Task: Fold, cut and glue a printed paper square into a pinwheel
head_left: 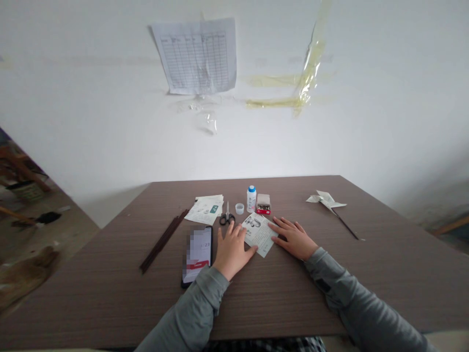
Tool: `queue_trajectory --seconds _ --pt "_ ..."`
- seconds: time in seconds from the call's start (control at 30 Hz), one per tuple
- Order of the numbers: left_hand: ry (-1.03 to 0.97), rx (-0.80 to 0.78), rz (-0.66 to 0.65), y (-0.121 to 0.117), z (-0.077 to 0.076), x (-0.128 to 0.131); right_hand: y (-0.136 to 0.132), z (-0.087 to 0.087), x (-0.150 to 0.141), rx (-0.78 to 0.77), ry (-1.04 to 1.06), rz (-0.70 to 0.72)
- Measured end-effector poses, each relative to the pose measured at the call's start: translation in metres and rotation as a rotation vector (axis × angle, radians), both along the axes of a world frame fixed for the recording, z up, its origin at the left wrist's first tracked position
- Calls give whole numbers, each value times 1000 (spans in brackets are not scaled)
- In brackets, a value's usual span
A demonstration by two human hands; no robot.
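Note:
A printed square of paper [258,233] lies flat on the brown table [278,288] between my hands. My left hand [231,250] rests palm down with fingers stretched out, its thumb touching the paper's left edge. My right hand [292,238] also lies flat and open, fingers on the paper's right edge. Just beyond the paper are black-handled scissors [227,215], a small roll of clear tape [239,209], a white glue bottle with a blue cap [251,198] and a red box of pins [263,204].
A phone [198,254] lies left of my left hand. Dark thin sticks [163,240] lie further left. A stack of printed papers [207,208] sits behind the phone. A paper pinwheel on a stick [330,204] lies at the right. A wall stands behind the table.

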State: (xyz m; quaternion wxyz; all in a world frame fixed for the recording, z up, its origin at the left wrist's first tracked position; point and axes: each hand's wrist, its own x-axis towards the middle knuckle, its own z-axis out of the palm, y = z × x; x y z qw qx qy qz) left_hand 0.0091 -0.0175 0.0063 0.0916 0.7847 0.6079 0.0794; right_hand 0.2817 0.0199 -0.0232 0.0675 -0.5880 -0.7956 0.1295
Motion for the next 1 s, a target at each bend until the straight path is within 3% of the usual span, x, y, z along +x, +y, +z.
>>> queue_trajectory --seconds 0.4,0.6,0.73,1.0 --pt "-32 152 42 11 -10 -5 19 -23 12 120 219 -26" --pt "57 271 188 17 -9 -16 32 -34 21 181 344 -15" --pt "130 247 258 19 -5 -21 34 -38 24 196 376 -17" --pt "161 191 252 18 1 -23 34 -39 24 194 399 -15"
